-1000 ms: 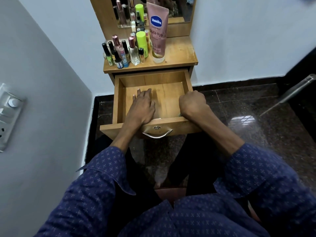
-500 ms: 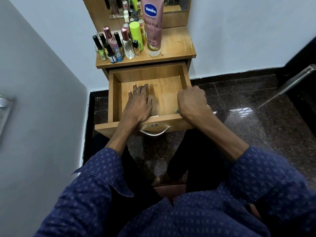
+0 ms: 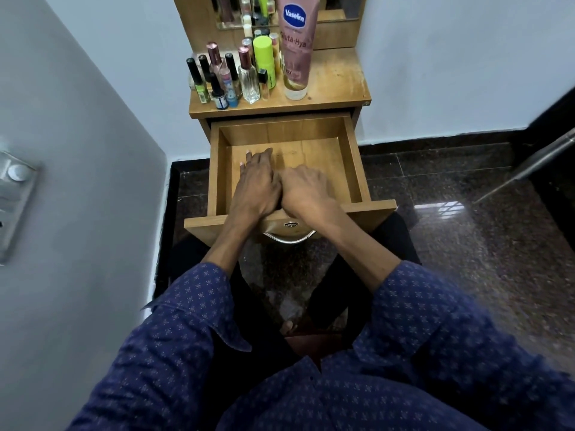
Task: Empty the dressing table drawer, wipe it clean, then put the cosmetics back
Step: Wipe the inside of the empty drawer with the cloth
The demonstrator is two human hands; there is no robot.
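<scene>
Both hands are laid inside the open drawer (image 3: 354,169): the left hand (image 3: 256,185) is pressed flat with straight fingers, while the right hand (image 3: 306,189) touches it, fingers curled under, any hold unseen. Beyond the fingertips, the cosmetics (image 3: 245,73) are stood on the tabletop (image 3: 336,85)

Both hands low and side by side

The left hand (image 3: 256,189) lies palm down with its fingers (image 3: 255,159) stretched forward and flat. The right hand (image 3: 306,191) touches it, knuckles up and fingers curled under; what it may hold is hidden. Both forearms are bare below blue sleeves.
</scene>
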